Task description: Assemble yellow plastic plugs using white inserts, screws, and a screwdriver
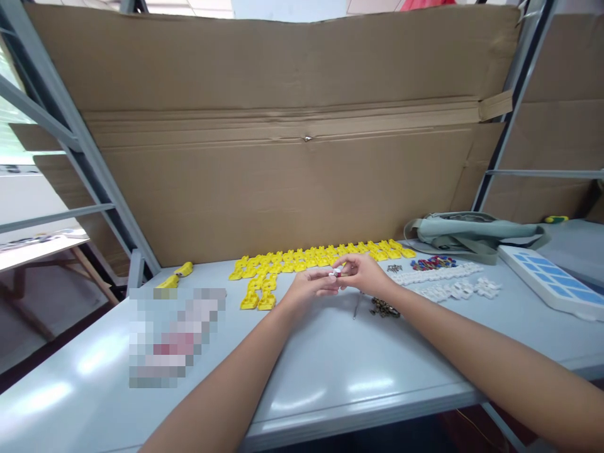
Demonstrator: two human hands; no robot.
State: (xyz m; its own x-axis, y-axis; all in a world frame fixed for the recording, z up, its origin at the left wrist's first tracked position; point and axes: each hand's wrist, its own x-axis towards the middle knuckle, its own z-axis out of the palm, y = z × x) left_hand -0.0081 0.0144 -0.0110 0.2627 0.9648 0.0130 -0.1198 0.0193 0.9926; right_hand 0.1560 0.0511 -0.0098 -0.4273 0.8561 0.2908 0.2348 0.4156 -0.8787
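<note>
Above the pale table (330,365), at mid-bench: left hand (309,288) and right hand (361,272) meeting fingertip to fingertip, both pinched on one small white part (336,272) with a red spot. Just behind, rows of yellow plastic pieces (321,257). Right of the hands, white pieces (448,283), dark screws (384,307), a grey-green bag (472,231). Behind everything, a cardboard sheet (283,126).

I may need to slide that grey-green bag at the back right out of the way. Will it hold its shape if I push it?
Probably not: the bag lies slumped and creased on the table, so it looks soft. Its loose strap would likely drag, and pushing may bunch it rather than slide it whole.
</note>
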